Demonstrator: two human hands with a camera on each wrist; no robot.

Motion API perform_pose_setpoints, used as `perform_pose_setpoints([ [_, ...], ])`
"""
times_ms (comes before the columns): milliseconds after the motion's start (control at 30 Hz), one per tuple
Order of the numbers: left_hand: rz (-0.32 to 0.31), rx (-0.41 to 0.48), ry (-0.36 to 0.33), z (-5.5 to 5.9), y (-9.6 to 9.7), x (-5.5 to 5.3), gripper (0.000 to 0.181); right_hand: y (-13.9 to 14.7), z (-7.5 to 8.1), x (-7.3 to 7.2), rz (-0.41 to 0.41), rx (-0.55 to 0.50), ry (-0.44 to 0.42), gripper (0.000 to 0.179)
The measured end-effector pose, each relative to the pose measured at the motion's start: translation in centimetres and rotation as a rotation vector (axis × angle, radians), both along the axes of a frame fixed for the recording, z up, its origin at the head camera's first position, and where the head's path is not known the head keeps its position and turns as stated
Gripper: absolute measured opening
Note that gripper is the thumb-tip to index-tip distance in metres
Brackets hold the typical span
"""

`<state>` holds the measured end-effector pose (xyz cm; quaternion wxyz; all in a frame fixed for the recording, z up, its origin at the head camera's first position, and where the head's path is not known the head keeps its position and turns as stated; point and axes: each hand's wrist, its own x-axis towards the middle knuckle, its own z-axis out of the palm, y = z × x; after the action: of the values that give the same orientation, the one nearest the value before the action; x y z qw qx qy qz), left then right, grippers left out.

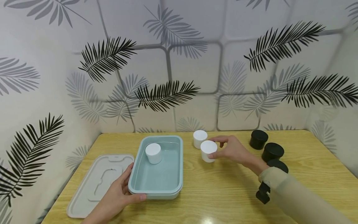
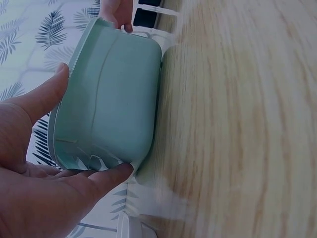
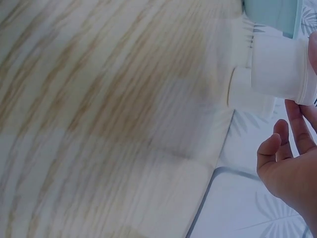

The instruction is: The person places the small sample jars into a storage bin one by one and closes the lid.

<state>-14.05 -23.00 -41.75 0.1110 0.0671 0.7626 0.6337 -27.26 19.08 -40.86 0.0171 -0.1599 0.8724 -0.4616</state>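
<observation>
My left hand [image 1: 118, 193] grips the near left corner of a pale teal plastic box [image 1: 179, 174], thumb at the front rim and fingers along its left side. In the left wrist view the fingers hold the wall of the box [image 2: 119, 94]. Inside the box stands a white lidded jar [image 1: 153, 153], toward the far left. My right hand [image 1: 233, 151] pinches another white lidded jar [image 1: 208, 151] between thumb and fingers. The right wrist view shows this jar [image 3: 277, 67] seemingly just above the table. Close behind it stands a third white jar [image 1: 199, 139].
A light grey box lid [image 1: 81, 199] lies flat at the left, partly under my left forearm. Several black lidded jars [image 1: 258, 139] stand in a row at the right, one partly hidden by my right wrist. A patterned wall [image 1: 195, 112] borders the wooden table [image 1: 223, 199] at the back.
</observation>
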Motion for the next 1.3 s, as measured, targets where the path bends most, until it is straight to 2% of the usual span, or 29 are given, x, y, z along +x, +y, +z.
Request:
perform_pose_setpoints([
  [467, 0.006, 0.001, -0.03, 0.1, -0.2, -0.1, 0.115, -2.6, 3.1, 1.3, 0.028, 0.02, 0.035, 0.069],
  [700, 0.012, 0.023, -0.047, 0.1, -0.2, 0.1, 0.116, -4.7, 5.0, 1.6, 0.062, -0.025, 0.031, 0.07],
  [933, 0.02, 0.002, -0.052, 0.2, -0.2, -0.1, 0.115, -7.3, 6.5, 1.7, 0.096, -0.067, 0.028, 0.069],
  [1133, 0.026, -0.013, -0.047, 0.2, -0.2, -0.2, 0.115, -9.7, 7.0, 1.8, 0.117, -0.082, 0.005, 0.065],
  [1300, 0.022, -0.003, -0.044, 0.2, -0.1, 0.0, 0.114, -11.6, 6.6, 1.8, 0.156, -0.102, -0.014, 0.059],
])
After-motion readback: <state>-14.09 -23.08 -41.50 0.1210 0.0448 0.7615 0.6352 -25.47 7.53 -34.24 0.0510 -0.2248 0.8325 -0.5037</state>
